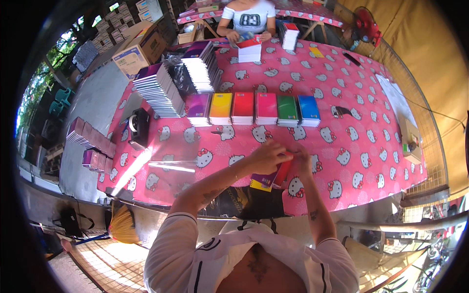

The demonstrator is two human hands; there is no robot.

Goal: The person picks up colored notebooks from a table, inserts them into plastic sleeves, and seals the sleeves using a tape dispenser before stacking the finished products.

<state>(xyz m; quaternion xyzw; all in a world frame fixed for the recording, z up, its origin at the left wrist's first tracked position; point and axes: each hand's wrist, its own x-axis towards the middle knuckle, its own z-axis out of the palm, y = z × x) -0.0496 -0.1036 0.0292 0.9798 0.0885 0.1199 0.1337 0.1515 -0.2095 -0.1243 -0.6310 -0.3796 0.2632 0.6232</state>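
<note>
At the near middle of the table, my left hand (268, 156) bends over the top of a red notebook (282, 174), its fingers closed at the upper edge. My right hand (302, 160) grips the same notebook from the right, fingers pinched close to the left ones. Beside and partly under it lie a purple notebook (264, 180) and a yellow notebook (259, 185), fanned out. Beyond my hands stands a row of short notebook stacks: purple (199, 105), yellow (221, 105), red (243, 104), pink (266, 104), green (287, 107) and blue (309, 107).
Tall notebook stacks (159, 90), a black tape dispenser (140, 129) and clear plastic sheets (171, 171) occupy the left. Across the table a person (248, 19) handles a notebook stack (249, 52). A cardboard box (141, 50) sits far left; a small box (410, 141) stands right.
</note>
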